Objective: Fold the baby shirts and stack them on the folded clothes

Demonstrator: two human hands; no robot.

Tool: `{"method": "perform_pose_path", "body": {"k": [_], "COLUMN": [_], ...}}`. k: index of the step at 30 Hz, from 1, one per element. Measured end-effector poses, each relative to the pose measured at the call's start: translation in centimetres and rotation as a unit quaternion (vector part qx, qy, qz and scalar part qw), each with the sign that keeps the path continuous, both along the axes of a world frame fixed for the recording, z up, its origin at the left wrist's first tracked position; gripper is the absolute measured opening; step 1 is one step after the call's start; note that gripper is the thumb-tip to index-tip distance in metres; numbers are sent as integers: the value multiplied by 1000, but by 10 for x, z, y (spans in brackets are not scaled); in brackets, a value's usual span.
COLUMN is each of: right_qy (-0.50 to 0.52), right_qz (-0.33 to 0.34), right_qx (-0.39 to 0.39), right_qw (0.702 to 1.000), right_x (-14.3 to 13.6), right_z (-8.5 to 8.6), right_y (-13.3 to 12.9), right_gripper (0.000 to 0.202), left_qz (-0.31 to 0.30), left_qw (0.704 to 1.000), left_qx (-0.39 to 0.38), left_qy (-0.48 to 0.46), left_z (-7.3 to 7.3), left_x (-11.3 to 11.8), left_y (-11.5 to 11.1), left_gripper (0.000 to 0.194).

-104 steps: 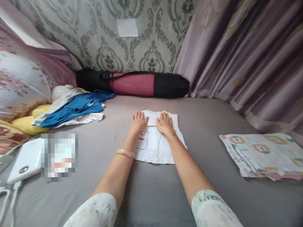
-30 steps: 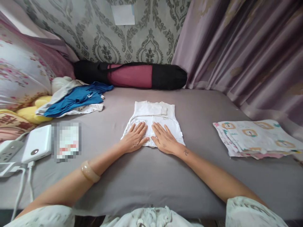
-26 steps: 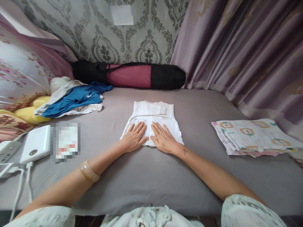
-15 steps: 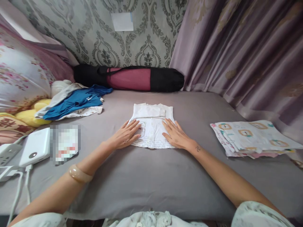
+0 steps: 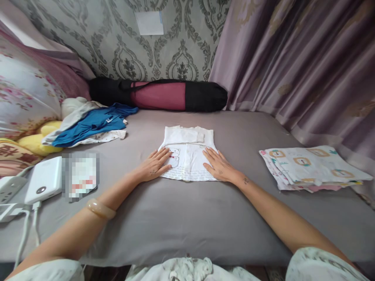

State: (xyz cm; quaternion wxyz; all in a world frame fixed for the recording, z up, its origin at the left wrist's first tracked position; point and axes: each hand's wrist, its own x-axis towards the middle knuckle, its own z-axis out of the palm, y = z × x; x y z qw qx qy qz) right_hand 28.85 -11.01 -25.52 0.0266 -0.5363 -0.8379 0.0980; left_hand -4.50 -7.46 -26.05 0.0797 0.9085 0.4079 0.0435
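Observation:
A small white shirt [image 5: 187, 160] lies flat on the grey sheet [image 5: 181, 218], straight in front of me. Its sleeves are folded across the upper part, and a line-drawn bear and rows of small print show on the lower part. My left hand [image 5: 155, 164] rests palm down on the shirt's left edge, fingers stretched out and slightly apart. On the opposite edge my right hand [image 5: 218, 166] lies flat in the same way. Neither hand grips the cloth.
Folded printed cloths [image 5: 313, 168] are stacked at the right. To the left lie a blue garment [image 5: 93, 123], a white power bank [image 5: 43, 179] with a cable, a power strip [image 5: 10, 189] and a blurred-out item [image 5: 82, 175]. A black and maroon bag [image 5: 158, 95] lies along the wall.
Both hands have slid slightly outward, uncovering more of the bear print. The whole view has shifted a little. The shirt stays flat with its sleeves folded over.

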Motion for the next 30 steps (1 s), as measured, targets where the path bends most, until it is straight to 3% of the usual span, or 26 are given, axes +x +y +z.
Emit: {"method": "perform_pose_path", "body": {"k": [8,17,25,30], "right_qy": [59,178,142,73], "right_qz": [-12,1,90,120], "right_qx": [-1,1,34,102], "right_qw": [998,984,985,985], "right_x": [5,16,34,28], "right_z": [8,17,13,18], "right_y": [-24,-57,-65,-58], "right_gripper": [56,40,68,59], "left_qz": [-55,-83,-105,-135], "left_qw": [989,976,984,983], "left_qx": [9,-46,-10,40], "left_qy": [-134,-195,-147,-121], "left_z": [11,23,13,11], "left_x": [-10,-25,-34,-33], "left_y": [-19,-34,-33,-26], "left_gripper": [46,28,63,62]}}
